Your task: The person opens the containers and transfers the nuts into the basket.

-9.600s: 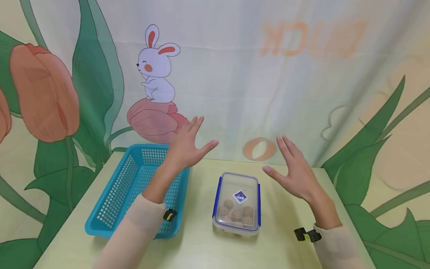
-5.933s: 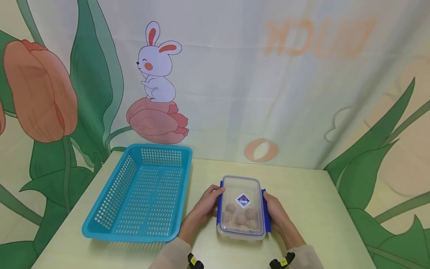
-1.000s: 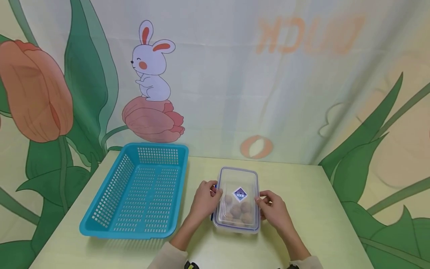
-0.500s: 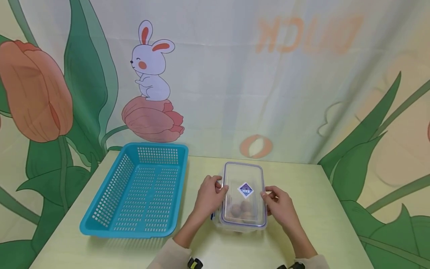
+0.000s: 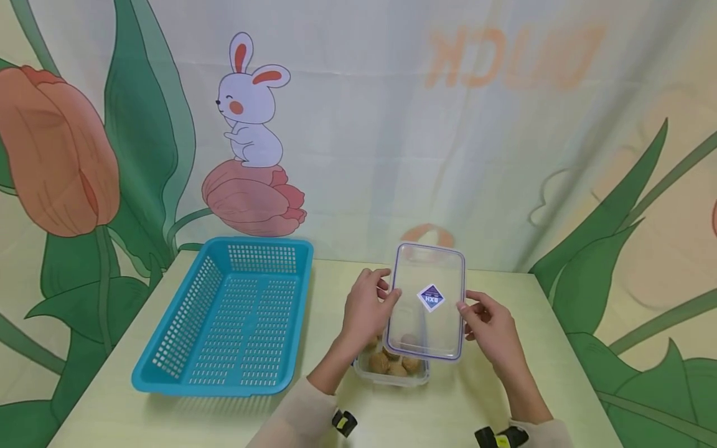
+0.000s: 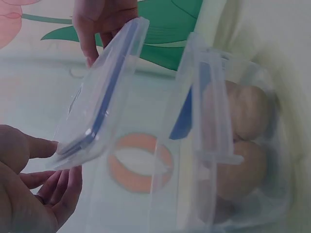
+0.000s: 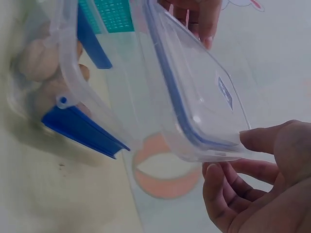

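A clear lid [image 5: 428, 267] with a blue seal and a BXH sticker hangs above the table, lifted off its box. My left hand [image 5: 366, 308] pinches its left edge between thumb and fingers. On the opposite edge, my right hand [image 5: 493, 326] pinches it the same way. Below stands the clear plastic food container [image 5: 392, 378], partly covered by the lid in the head view. Several brown walnuts [image 5: 379, 363] lie inside it. From the right wrist, a blue side clip [image 7: 85, 131] shows folded outward from the container's rim.
A blue-green plastic basket [image 5: 302, 298] with slotted walls stands on the left of the pale table [image 5: 196, 420]. A printed curtain [image 5: 358, 124] with a rabbit and tulips hangs behind the table's far edge.
Earlier the lid sat on the container with its clips at the sides. Over the last second both hands have raised it up and to the right, uncovering walnuts. The basket stays put.
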`<state>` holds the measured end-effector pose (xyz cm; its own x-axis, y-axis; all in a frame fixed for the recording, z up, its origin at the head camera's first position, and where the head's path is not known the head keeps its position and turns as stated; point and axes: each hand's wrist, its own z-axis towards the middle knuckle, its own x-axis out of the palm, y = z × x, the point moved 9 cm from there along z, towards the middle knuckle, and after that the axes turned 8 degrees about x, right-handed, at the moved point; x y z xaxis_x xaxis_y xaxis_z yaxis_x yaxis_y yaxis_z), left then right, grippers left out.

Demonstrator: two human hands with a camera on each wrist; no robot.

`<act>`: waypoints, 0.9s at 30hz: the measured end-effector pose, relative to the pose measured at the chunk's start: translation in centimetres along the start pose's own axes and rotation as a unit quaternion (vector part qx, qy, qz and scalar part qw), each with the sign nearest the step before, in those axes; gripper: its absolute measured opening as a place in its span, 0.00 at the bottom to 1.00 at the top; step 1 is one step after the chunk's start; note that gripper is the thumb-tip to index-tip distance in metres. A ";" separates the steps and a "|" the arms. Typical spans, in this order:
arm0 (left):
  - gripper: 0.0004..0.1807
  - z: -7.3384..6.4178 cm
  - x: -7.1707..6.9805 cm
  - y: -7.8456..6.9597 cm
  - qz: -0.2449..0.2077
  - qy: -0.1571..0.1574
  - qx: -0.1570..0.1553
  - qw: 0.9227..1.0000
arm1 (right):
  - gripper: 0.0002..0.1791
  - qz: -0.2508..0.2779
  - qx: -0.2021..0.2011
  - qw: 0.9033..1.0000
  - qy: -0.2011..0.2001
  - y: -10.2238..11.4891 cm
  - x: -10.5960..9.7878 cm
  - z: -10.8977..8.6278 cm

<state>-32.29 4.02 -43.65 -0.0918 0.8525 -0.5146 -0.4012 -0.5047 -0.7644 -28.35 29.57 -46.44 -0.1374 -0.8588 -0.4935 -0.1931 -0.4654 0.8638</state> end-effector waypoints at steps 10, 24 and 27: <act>0.26 1.7 0.3 -3.6 0.004 -0.009 0.044 0.999 | 0.32 -0.040 -0.057 0.998 -0.003 2.6 -3.3 -0.5; 0.31 2.3 2.2 -6.3 -0.136 0.008 0.036 0.990 | 0.29 -0.060 -0.103 0.992 -0.037 5.2 -7.6 -0.8; 0.30 2.6 2.5 -6.8 -0.182 0.005 0.034 0.983 | 0.29 -0.040 -0.097 0.993 -0.044 5.2 -8.1 -0.8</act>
<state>-32.13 9.98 -38.73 0.0775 0.9732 -0.2164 -0.4650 -0.1567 -0.8713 -27.45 33.90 -37.88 -0.2155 -0.7999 -0.5602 -0.0163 -0.5706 0.8210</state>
